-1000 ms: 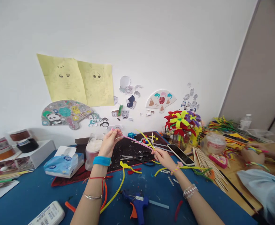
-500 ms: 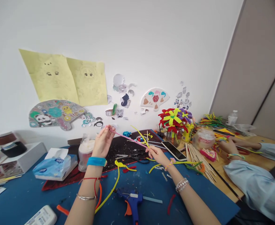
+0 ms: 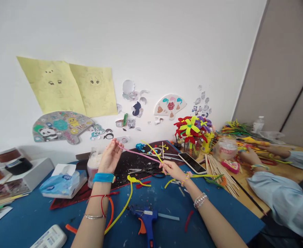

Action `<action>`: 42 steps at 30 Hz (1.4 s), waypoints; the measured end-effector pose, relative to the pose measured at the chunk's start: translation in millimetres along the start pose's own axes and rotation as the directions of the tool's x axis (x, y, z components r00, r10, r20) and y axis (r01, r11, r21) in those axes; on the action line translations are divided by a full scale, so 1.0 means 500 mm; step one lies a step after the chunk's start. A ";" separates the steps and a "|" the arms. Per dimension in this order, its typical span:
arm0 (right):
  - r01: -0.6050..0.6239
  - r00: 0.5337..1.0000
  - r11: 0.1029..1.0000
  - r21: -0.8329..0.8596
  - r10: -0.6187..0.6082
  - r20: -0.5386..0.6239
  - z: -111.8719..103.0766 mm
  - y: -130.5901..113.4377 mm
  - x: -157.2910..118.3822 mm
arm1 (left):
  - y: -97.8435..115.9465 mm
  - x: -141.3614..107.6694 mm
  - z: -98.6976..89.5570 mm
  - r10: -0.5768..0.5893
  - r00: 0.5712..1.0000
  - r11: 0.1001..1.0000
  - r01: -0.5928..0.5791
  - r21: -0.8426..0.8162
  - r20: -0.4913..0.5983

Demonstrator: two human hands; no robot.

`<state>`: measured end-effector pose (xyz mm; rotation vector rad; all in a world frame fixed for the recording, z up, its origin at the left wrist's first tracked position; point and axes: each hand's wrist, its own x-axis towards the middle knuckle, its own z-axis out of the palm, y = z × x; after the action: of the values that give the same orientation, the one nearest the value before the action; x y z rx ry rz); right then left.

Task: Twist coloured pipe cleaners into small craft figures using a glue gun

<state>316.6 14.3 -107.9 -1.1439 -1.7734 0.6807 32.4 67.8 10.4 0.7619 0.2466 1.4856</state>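
A pink pipe cleaner (image 3: pixel 141 153) stretches between my two hands in a slight curve. My left hand (image 3: pixel 111 156) is raised and pinches its far left end between the fingertips. Lower and to the right, my right hand (image 3: pixel 172 169) pinches the other end together with a yellow pipe cleaner (image 3: pixel 151 149), which sticks up and left from the fingers. Scissors (image 3: pixel 150 171) lie on the dark mat behind my hands. Nearer to me are a bent yellow pipe cleaner (image 3: pixel 129 198) with a knotted end and a blue glue gun (image 3: pixel 149 219).
On the left stand a tissue pack (image 3: pixel 63 184) and a white box (image 3: pixel 34 175). To the right are a phone (image 3: pixel 192 163), pipe-cleaner flowers (image 3: pixel 191 127) in a jar and wooden sticks (image 3: pixel 221 175). Another person's hands (image 3: pixel 251 158) work at the far right.
The pink pipe cleaner was nearly straight and now bows a little. My left hand has shifted slightly left, and the camera view has moved a bit. Both hands keep their hold.
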 end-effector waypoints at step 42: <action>-0.151 0.975 0.909 -0.390 0.072 -0.208 0.007 0.009 -0.004 | 0.063 -0.053 0.028 0.518 0.853 0.616 -0.424 0.664 0.065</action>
<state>315.9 14.5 -113.9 -1.5446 -1.7375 0.2575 12.4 35.6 32.0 1.3830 0.7559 1.9889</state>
